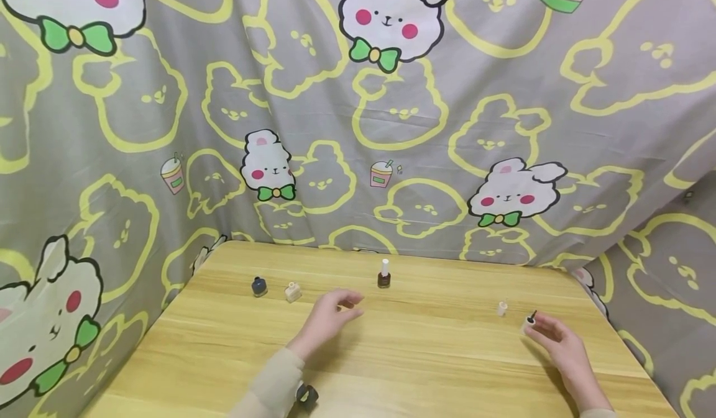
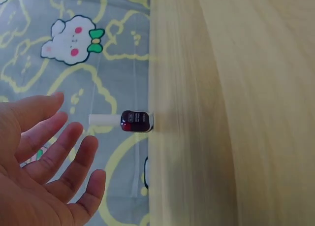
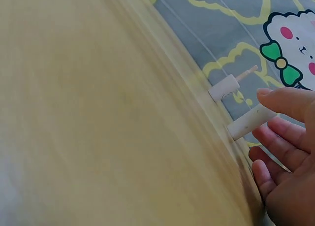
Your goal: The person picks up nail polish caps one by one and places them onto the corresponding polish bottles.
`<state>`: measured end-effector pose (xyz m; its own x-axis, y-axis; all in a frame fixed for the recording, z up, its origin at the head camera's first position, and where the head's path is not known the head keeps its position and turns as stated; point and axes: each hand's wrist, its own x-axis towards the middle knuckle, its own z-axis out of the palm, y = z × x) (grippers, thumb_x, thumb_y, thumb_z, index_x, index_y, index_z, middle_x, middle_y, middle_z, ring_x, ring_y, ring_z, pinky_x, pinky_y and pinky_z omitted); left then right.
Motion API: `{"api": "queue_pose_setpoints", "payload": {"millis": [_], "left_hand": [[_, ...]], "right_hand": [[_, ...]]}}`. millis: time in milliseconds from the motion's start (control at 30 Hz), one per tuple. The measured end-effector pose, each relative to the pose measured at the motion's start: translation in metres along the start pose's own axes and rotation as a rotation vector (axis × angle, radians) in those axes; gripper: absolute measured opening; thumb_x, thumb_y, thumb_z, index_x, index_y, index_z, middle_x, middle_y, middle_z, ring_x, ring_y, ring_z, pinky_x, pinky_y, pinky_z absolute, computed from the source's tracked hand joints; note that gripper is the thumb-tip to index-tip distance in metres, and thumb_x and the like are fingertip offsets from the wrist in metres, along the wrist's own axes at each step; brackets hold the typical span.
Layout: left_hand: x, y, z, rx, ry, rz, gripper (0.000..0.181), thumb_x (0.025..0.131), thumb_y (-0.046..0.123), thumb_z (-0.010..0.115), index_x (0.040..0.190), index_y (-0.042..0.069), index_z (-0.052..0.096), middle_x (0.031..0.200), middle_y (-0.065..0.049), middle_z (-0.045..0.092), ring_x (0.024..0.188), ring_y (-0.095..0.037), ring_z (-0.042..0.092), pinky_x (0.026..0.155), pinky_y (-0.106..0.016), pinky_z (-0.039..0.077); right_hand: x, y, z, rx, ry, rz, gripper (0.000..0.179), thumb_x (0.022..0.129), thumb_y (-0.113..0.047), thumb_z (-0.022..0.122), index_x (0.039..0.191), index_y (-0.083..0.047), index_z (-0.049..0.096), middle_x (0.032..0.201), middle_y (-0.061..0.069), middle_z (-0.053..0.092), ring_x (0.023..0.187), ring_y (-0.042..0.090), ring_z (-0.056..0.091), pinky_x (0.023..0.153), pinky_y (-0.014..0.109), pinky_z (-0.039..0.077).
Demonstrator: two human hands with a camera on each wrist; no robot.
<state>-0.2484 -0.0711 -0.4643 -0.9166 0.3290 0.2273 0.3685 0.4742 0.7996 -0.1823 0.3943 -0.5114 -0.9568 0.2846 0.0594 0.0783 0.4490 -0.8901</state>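
Note:
My right hand (image 1: 562, 346) has its thumb and fingers about a white nail polish cap (image 3: 251, 121) standing upside down on the table, a dark brush pointing up from it in the head view. Beside it a second white cap (image 1: 502, 308), also upturned, has a pale brush (image 3: 247, 73). My left hand (image 1: 329, 318) hovers over the table with loosely bent fingers and holds nothing. Nearest to it, on the far side, stands a dark red nail polish bottle (image 1: 383, 279) with a white cap on. Left of that hand are a capless cream bottle (image 1: 293, 292) and a capless dark blue bottle (image 1: 258, 287).
The wooden table (image 1: 419, 356) ends at a grey curtain (image 1: 414, 219) with cartoon animals, which hangs along its back and sides. A black device (image 1: 306, 397) sits at the left sleeve's cuff.

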Motion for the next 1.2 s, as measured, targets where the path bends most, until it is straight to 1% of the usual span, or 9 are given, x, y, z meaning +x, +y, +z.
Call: {"api": "queue_pose_setpoints", "payload": {"millis": [200,400,633,833,1000,1100,1200], "left_hand": [[-0.009,0.002,-0.006,0.018,-0.008,0.029,0.027,0.088,0.022,0.070,0.111,0.008,0.069,0.109,-0.007,0.072,0.098,-0.023,0.065,0.090,-0.049,0.050],[-0.021,0.002,-0.012,0.051,-0.018,0.047,0.022,0.088,0.020,0.071,0.108,0.010,0.071,0.106,-0.003,0.072,0.095,-0.020,0.065,0.087,-0.046,0.051],[-0.032,-0.001,-0.022,0.087,-0.003,0.065,0.022,0.087,0.022,0.072,0.107,0.012,0.072,0.104,0.000,0.073,0.092,-0.017,0.066,0.084,-0.042,0.052],[-0.041,-0.004,-0.031,0.079,0.025,0.039,0.022,0.086,0.023,0.073,0.106,0.013,0.072,0.106,0.000,0.073,0.092,-0.017,0.067,0.084,-0.044,0.052],[-0.044,-0.006,-0.036,0.091,0.043,0.006,0.022,0.086,0.026,0.073,0.105,0.015,0.072,0.104,0.002,0.073,0.091,-0.016,0.067,0.082,-0.038,0.051],[-0.043,-0.008,-0.037,0.090,0.038,0.001,0.022,0.087,0.027,0.072,0.105,0.015,0.072,0.103,0.002,0.073,0.091,-0.016,0.066,0.081,-0.034,0.051],[-0.042,-0.010,-0.037,0.085,0.023,0.003,0.023,0.087,0.028,0.072,0.105,0.014,0.072,0.103,0.002,0.073,0.091,-0.016,0.067,0.079,-0.034,0.051]], "right_hand": [[0.003,0.001,-0.001,-0.040,-0.020,0.037,0.064,0.089,-0.031,0.071,0.133,0.009,0.048,0.087,-0.041,0.052,0.084,-0.022,0.047,0.076,0.004,0.035],[0.004,0.002,-0.002,-0.074,-0.038,0.089,0.069,0.088,-0.038,0.071,0.134,0.008,0.048,0.085,-0.042,0.051,0.083,-0.023,0.045,0.076,0.005,0.035],[0.004,0.001,0.001,-0.066,-0.015,0.083,0.059,0.089,-0.031,0.072,0.128,0.010,0.054,0.082,-0.039,0.053,0.081,-0.020,0.048,0.074,0.005,0.037],[0.005,-0.001,0.003,-0.070,-0.013,0.098,0.061,0.089,-0.037,0.070,0.128,0.007,0.056,0.085,-0.040,0.051,0.081,-0.023,0.046,0.075,0.005,0.037],[0.005,-0.002,0.004,-0.072,-0.016,0.110,0.062,0.088,-0.040,0.071,0.127,0.006,0.057,0.084,-0.041,0.050,0.082,-0.023,0.045,0.075,0.006,0.037],[0.005,-0.004,0.003,-0.068,-0.017,0.110,0.062,0.088,-0.041,0.071,0.127,0.006,0.057,0.084,-0.042,0.050,0.082,-0.023,0.045,0.075,0.006,0.037],[0.005,-0.006,0.003,-0.064,-0.010,0.100,0.060,0.088,-0.040,0.071,0.127,0.004,0.058,0.084,-0.042,0.050,0.082,-0.023,0.045,0.075,0.006,0.036]]}}
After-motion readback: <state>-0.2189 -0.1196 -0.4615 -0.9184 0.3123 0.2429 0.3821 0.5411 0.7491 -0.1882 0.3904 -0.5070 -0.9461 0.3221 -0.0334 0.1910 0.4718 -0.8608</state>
